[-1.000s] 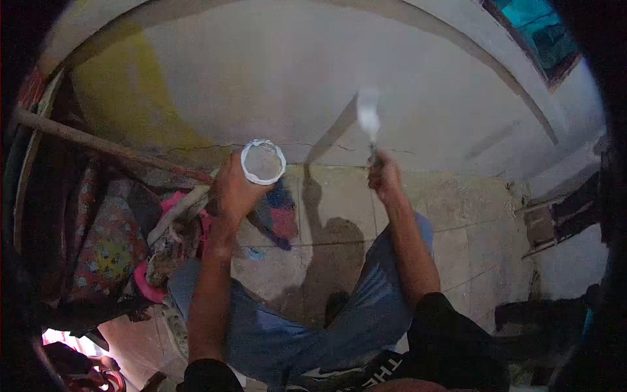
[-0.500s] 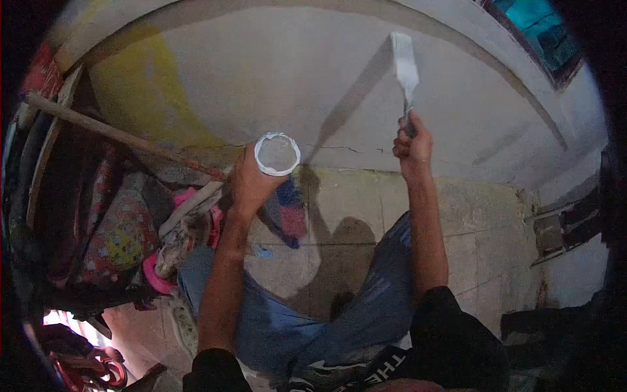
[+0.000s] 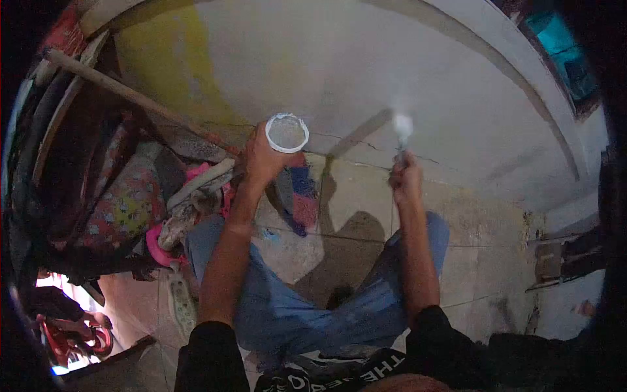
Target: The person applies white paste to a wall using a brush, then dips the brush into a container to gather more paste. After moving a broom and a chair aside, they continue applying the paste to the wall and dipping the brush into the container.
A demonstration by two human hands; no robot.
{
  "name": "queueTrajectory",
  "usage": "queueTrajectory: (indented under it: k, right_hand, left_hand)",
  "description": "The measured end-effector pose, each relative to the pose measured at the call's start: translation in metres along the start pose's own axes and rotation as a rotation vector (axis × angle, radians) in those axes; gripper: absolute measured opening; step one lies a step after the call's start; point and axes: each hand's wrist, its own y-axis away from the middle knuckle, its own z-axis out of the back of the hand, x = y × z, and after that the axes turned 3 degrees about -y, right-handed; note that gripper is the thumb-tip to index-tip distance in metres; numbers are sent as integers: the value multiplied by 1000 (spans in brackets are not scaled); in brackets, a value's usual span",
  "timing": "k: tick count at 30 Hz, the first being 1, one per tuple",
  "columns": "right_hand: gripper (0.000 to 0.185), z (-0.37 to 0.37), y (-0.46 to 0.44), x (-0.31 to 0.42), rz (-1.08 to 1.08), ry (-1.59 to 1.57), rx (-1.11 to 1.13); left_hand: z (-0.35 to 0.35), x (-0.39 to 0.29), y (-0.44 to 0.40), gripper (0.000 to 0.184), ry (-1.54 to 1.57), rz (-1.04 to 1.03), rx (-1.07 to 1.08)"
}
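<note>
My left hand (image 3: 262, 159) is wrapped round a cup-like container (image 3: 287, 133) with a white-smeared rim, its open top facing me; the contents look greyish. To the right, my right hand (image 3: 406, 178) grips the handle of a paintbrush (image 3: 403, 125). Its white bristles point up toward the wall (image 3: 326, 59) and are blurred by motion. Whether they touch the wall I cannot tell. The wall is pale, with a yellow patch (image 3: 176, 59) at the upper left and a crack along its lower part.
At the left a long wooden pole (image 3: 130, 95) slants across piled cloths (image 3: 130, 202) and pink items. A blue and pink cloth (image 3: 302, 199) lies on the tiled floor (image 3: 477, 271) near the container. A teal-paned window (image 3: 555, 39) is at the upper right.
Over the last half second the brush and my right hand have come down from higher on the wall. The camera view has shifted, and my left hand still holds the container.
</note>
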Motion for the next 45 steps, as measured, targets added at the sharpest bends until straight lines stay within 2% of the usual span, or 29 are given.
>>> queueTrajectory:
  k: [2,4,7,9,10,11,13,16,18,20,22,24,25,27,28,32,34,35,37,38,40,43,45]
  right_hand:
    - [30,-17,33,45,262,-66,77]
    - [29,-29,53,77,428,-31,154]
    - [31,-31,48,95,516,52,151]
    - [33,-26,27,70,396,114,26]
    - [33,-13,7,45,267,174,-46]
    - [34,3,-14,18,136,231,-121]
    - [33,33,-42,-28,-122,97,-55]
    - [34,25,-38,-44,-191,142,-80]
    - [34,15,-21,-30,-88,120,-27]
    - [35,-16,17,1,213,244,-76]
    - [36,-50,56,44,340,149,-146]
    - [35,-52,65,72,529,69,61]
    - [35,-51,64,81,525,67,64]
    - [34,-49,61,96,449,-8,209]
    - [34,-49,53,90,452,-8,211]
    - [32,-9,-25,-10,104,60,-117]
    - [31,25,-57,-70,-80,-16,-135]
    - [31,37,-65,-84,-85,-15,-137]
    - [28,43,-70,-94,-360,-13,-133]
    - [24,48,-72,-92,-256,169,-73]
    - [29,10,-36,-43,52,116,-157]
    - [32,-21,26,41,348,192,-146]
    - [33,-31,58,82,500,98,-85]
  left_hand:
    - [5,-6,4,71,-14,24,-7]
    - [5,-5,2,72,60,-2,-19]
    - [9,-5,-1,80,-36,-17,12]
    - [16,-12,1,77,-1,39,43]
    - [19,-17,2,76,17,95,78]
    - [20,-16,2,76,32,82,81]
    - [20,-10,3,84,48,-56,14]
    - [23,-12,1,84,26,28,77]
    - [24,-14,2,83,27,19,77]
    - [27,-14,4,83,24,14,78]
    - [29,-10,4,82,26,-94,40]
    - [26,-4,3,82,31,-78,44]
    - [24,-4,2,82,39,-67,43]
    - [22,-7,2,82,42,-62,30]
    - [23,-10,2,82,54,-60,18]
    - [27,-8,2,82,42,-102,30]
    - [23,-4,3,84,2,-87,32]
    - [23,-7,6,84,1,-84,35]
    - [25,-14,6,84,-5,-13,38]
    - [28,-16,6,84,-8,-15,33]
    - [30,-16,8,83,18,-63,20]
    - [35,-24,8,82,6,10,51]
    - [28,-18,6,81,20,-19,25]
